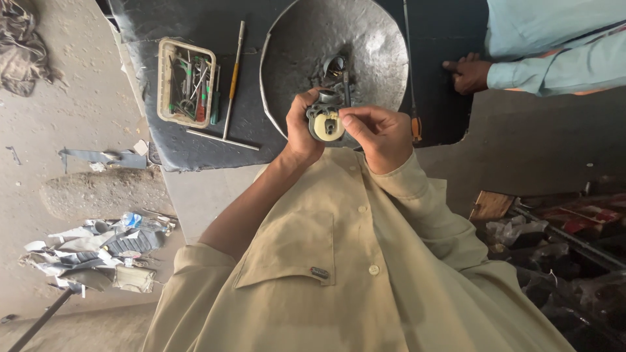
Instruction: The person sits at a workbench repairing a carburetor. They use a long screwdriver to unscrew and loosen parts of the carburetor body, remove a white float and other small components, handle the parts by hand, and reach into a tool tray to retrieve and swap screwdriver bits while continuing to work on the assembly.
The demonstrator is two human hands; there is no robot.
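- A small grey metal part (326, 118), round-bodied with a pale cream disc on the face turned to the camera, sits between both hands, held up in front of the person's chest and just over the near rim of a metal dish.
- The left hand (301, 127) is closed around the part's left side and back, its fingers curled behind the body.
- The right hand (380, 133) is closed too; its thumb and forefinger pinch at the right edge of the cream disc, and the other fingers fold into the palm.
- A dark stem or lever rises from the top of the part toward the dish; its detail is too small to tell.
- The metal dish (365, 39) is wide, round, dented and dull grey, and lies on a dark bench (195, 146).
- On the bench, left of the dish, lies a long T-handled wrench (229, 85), and beside it a cream plastic tray (165, 98) full of small tools with green and red handles.
- A thin rod with an orange grip (415, 124) lies along the dish's right side.
- At the upper right, another person's hand (469, 73), in a pale blue sleeve, rests on the bench edge.
- The person's beige shirt (352, 261) fills the lower middle.
- Crumpled paper and scraps (104, 251) lie on the dusty ground at the left.
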